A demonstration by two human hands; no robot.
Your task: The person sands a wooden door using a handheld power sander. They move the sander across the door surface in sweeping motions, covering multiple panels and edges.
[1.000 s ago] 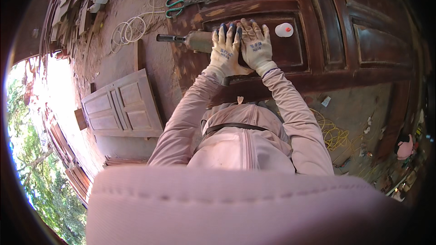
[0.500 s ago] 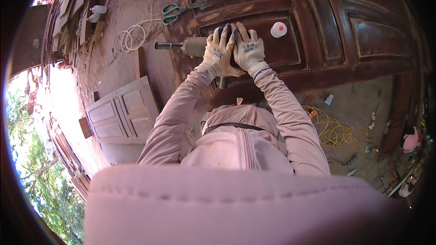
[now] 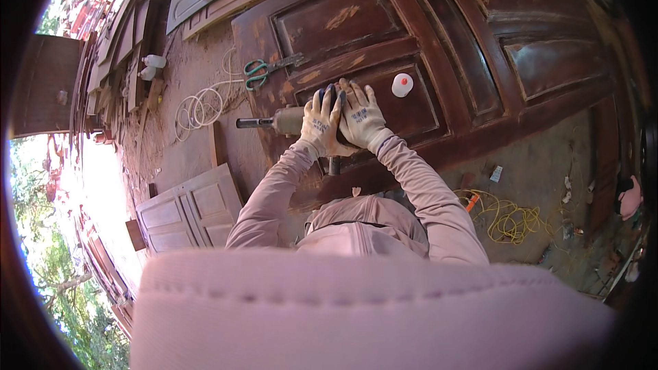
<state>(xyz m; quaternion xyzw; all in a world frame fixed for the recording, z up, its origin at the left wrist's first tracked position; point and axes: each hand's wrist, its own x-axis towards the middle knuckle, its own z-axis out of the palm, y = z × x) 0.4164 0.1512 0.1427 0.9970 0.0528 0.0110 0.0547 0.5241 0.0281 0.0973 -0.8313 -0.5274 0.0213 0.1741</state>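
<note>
Power tool [image 3: 288, 120], just the one, lay on a big reddish-brown panelled door [image 3: 439, 154], its dark rod-like end poking out toward the left edge and a short dark stub [image 3: 334, 166] showing below the hands. Two gloved hands were on it: the left hand [image 3: 321, 123] sat over the body, fingers stretched out, and the right hand [image 3: 363, 120] was flat and right up against it, fingers out too. Couldn't tell if either palm was really gripping anything underneath. Both off-white gloves had dark printing across the back, one patch each.

Also on the door: one white bottle [image 3: 402, 86] with a red tip, and one pair of green-handled scissors [image 3: 256, 75]. Off to the left, one loosely coiled white hose [image 3: 199, 111], two white jugs [image 3: 154, 62], and one smaller panelled door [image 3: 188, 212]. Over on the right, a tangle of yellow cord [image 3: 514, 224] plus one pale packet [image 3: 495, 173], its print too tiny to make out.
</note>
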